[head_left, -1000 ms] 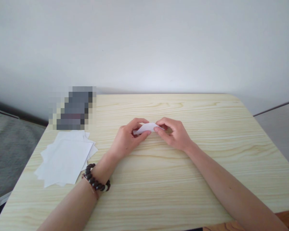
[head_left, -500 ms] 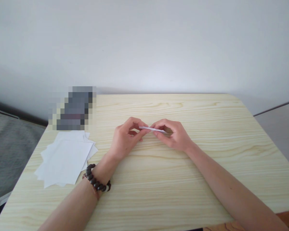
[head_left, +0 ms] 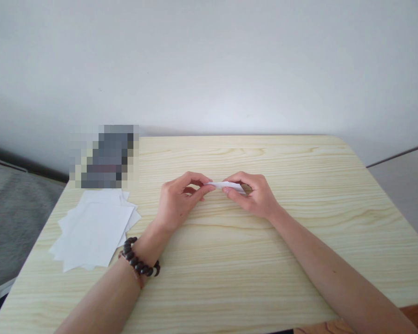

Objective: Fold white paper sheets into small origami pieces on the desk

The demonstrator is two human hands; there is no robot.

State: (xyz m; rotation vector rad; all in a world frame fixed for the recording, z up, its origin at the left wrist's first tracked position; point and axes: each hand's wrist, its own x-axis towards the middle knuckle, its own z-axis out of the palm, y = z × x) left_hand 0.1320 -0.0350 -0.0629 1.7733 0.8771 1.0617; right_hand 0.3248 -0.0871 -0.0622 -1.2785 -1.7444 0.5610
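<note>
A small folded white paper (head_left: 218, 185) spans the gap between my two hands, seen nearly edge-on above the table. My left hand (head_left: 183, 197) pinches its left end between thumb and fingers. At the other end, my right hand (head_left: 252, 194) grips the paper with the thumb in front and the fingers behind. The paper's right tip shows inside the curve of my right hand. Parts of the paper are hidden by the fingertips. A dark beaded bracelet (head_left: 139, 263) circles my left wrist.
Several loose white paper sheets (head_left: 97, 232) lie in a fanned pile on the left of the light wood-grain table (head_left: 244, 278). Behind the pile is a dark, pixelated object (head_left: 107, 157). A pale wall (head_left: 230, 69) stands along the table's far edge.
My hands have moved slightly apart, and the fingertips no longer meet. The folded paper has tilted, so more of its face shows near my right hand.
</note>
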